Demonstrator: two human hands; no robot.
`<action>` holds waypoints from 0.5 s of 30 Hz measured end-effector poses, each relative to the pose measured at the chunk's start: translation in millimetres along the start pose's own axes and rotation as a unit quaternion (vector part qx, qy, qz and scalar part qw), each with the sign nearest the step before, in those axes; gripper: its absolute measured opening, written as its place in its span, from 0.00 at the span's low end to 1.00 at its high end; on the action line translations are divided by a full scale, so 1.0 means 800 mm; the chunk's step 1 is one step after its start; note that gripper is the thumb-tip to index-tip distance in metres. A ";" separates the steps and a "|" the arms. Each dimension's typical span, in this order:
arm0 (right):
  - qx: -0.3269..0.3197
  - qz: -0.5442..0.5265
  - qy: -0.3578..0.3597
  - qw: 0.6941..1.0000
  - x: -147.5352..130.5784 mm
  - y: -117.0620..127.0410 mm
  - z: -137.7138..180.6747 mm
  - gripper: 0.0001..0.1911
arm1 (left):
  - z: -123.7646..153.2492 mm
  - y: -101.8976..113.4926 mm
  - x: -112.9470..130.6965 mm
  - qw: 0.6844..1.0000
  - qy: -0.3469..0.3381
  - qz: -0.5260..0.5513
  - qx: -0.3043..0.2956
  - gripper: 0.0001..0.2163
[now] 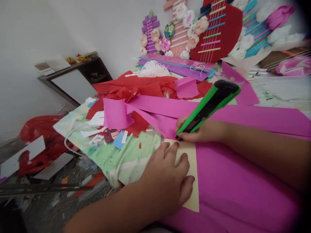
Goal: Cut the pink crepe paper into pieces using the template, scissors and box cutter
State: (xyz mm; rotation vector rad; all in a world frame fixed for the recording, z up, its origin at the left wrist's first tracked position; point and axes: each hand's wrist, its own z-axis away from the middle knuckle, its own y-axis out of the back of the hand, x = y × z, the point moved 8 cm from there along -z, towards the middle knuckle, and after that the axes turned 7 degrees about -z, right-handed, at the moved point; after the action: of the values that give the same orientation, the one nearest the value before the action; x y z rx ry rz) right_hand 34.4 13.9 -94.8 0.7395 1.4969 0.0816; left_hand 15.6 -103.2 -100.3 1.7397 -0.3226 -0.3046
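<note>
My right hand (198,131) grips a green and black utility knife (207,105), its dark tip pointing down at the top edge of a pale yellow card (194,191). The blade itself is too small to make out. Fingers spread, my left hand (170,173) lies flat on the card, pressing it against a large pink sheet (233,184). The card's left part is hidden under this hand. A long pink strip (167,108) runs across behind the knife, and a narrower piece slants down to the card's top corner.
Red paper scraps (136,85) and white string (153,68) lie farther back on the green cloth (136,150). Paper-flower guitar shapes, one a red guitar (218,35), lean against the wall. Left of the table are a dark shelf (70,77) and a red plastic bag (41,129).
</note>
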 end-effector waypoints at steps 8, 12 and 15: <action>0.043 -0.037 -0.013 0.998 0.003 0.011 0.004 0.04 | -0.001 0.001 0.002 1.000 -0.012 -0.004 0.009 0.18; 0.032 -0.033 -0.025 0.999 0.004 0.009 0.003 0.04 | 0.000 -0.003 0.001 1.000 -0.010 -0.002 0.001 0.19; 0.016 -0.022 -0.025 0.999 0.005 0.006 0.001 0.04 | 0.000 -0.004 0.002 1.000 -0.011 -0.001 -0.003 0.19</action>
State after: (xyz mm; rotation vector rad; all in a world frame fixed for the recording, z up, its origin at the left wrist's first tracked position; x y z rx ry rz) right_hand 37.2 19.2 -95.6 0.7279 1.4686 0.0052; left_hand 17.0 -103.1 -103.3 1.7319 -0.3369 -0.3265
